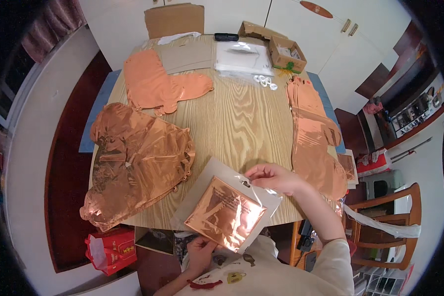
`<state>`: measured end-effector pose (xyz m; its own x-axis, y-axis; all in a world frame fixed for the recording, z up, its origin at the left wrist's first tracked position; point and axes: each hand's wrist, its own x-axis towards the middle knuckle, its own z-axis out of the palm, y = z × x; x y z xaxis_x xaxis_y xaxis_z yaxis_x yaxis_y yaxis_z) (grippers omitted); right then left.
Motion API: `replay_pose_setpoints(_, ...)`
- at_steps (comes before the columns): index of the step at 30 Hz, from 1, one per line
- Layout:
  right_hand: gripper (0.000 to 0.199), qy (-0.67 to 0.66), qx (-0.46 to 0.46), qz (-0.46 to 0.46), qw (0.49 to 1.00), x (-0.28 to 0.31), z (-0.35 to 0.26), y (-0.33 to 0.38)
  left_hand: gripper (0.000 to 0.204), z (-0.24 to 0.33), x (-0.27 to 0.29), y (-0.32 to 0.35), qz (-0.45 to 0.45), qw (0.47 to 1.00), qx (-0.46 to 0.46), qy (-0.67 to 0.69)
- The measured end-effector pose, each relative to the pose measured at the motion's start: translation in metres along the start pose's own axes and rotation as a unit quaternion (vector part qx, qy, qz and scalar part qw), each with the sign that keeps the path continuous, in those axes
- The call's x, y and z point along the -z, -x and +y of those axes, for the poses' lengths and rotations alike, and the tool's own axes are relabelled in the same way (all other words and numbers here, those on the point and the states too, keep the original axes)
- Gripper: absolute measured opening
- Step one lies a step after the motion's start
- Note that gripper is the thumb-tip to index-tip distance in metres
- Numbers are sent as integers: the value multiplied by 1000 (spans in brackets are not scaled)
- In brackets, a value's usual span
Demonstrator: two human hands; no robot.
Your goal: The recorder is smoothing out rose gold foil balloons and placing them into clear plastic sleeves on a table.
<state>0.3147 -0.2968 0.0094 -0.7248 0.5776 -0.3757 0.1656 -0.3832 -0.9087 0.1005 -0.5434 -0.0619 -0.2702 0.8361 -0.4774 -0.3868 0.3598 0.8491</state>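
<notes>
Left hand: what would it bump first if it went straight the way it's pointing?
Probably the shiny copper packet; the left hand is at its lower edge, though depth is unclear.

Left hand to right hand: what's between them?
Head view: the copper foil packet in its translucent bag, between left hand and right hand.

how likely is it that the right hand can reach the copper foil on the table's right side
Probably yes: the copper foil lies close beside the right hand with nothing visibly between, though that hand seems busy holding the packet.
</notes>
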Motion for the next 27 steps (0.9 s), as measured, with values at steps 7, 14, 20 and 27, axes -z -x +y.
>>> replay_pose_setpoints(7, 24, -60, -47, 9, 997, 0, -8, 0, 4, -18, -2, -1, -8, 997, -16, 70)
replay_pose_setpoints(14, 22, -194, -51, -42, 979, -2, -17, 2, 4, -19, -2, -4, 13, 999, -10, 40)
replay_pose_setpoints(20, 27, -206, -55, -40, 976, 4, -3, -6, 2, -16, -4, -2, 3, 995, -13, 96)
replay_pose_setpoints(27, 24, -269, -43, -57, 960, 1, 5, -6, 7, -23, 1, -5, -24, 995, -19, 98)
